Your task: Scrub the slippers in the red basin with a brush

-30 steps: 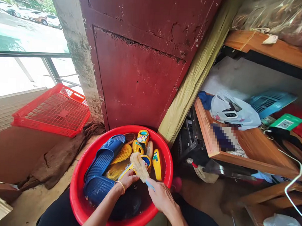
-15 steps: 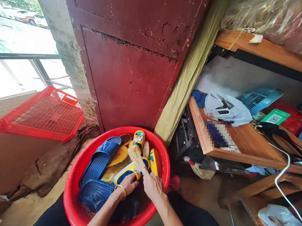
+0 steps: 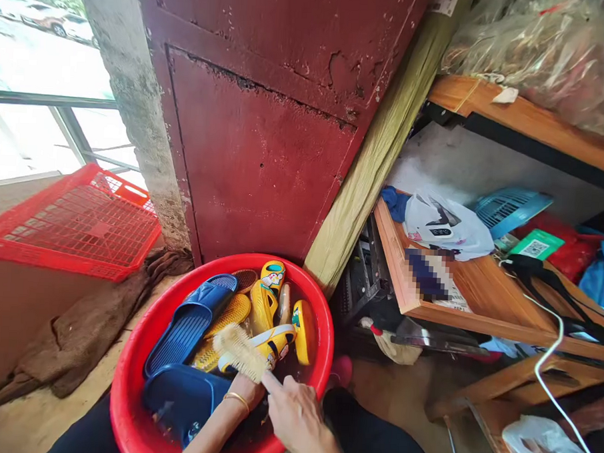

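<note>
Head view: right hand (image 3: 294, 413) crosses the red washbasin's rim (image 3: 117, 392).

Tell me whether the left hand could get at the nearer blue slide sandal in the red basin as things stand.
Probably yes: the left hand lies right beside the nearer blue slide sandal, with nothing apparent between them. The scrubbing brush sits above the hand, not in the way.

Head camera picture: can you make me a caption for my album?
Right hand holds a brush over yellow and blue slippers in a red basin.
</note>
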A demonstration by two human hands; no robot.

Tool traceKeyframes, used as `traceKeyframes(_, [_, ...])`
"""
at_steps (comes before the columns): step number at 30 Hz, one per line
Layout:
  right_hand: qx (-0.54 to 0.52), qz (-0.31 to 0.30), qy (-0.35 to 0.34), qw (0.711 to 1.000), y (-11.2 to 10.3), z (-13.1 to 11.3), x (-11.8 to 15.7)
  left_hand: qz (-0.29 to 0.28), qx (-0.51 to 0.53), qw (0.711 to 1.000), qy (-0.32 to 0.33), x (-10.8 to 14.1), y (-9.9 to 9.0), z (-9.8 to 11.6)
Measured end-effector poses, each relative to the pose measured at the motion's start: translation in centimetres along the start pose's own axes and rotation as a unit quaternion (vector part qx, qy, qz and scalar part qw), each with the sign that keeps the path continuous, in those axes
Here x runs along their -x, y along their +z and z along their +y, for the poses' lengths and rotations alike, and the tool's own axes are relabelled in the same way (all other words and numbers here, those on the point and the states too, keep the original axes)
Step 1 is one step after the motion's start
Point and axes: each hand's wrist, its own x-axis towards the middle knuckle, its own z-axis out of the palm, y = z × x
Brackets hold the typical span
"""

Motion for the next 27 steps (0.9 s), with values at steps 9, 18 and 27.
traceKeyframes(9, [0.051, 0.002, 0.094, 0.994, -1.9, 8.6, 2.3, 0.049, 0.108, 0.991, -0.069, 0.7, 0.7, -0.7])
traceKeyframes(18, [0.008, 0.008, 0.028, 1.0, 0.8, 3.0, 1.4, 0.059, 0.257, 0.961, -0.077, 1.2, -0.5, -0.2])
traceKeyframes(27, [-0.161, 0.13, 0.152, 0.966, 0.5, 10.3, 3.6, 0.115, 0.667, 0.703, -0.217, -0.6, -5.2, 2.5])
